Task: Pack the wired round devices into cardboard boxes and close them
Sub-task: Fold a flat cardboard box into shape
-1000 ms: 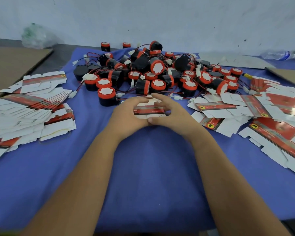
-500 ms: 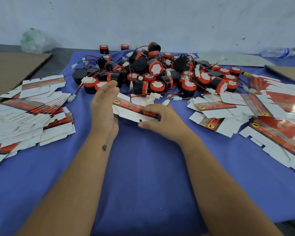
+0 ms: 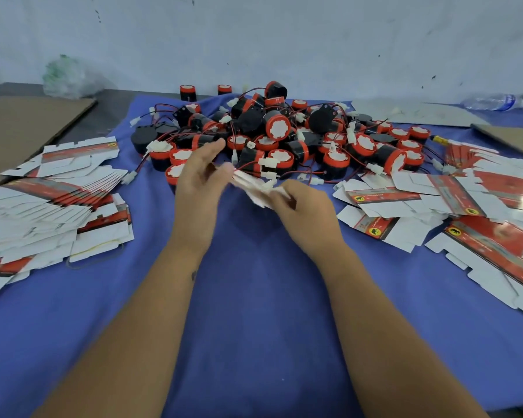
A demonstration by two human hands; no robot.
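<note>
Flat carton point(image 3: 255, 188) blurred white between both hands, its print unreadable, held above the blue cloth point(image 3: 254, 312) just before the heap of red-and-black wired devices point(image 3: 278, 137), right hand point(image 3: 307, 211) pinching its near edge, left hand point(image 3: 200, 176) fingers straight against its far end.

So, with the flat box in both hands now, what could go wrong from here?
1. The box is held right against the pile of devices; a loose red wire or white plug near it may catch as it opens.
2. The left hand is close to the devices at the pile's edge and might knock them.
3. The right hand pinches only one end, so the thin card may bend.
</note>
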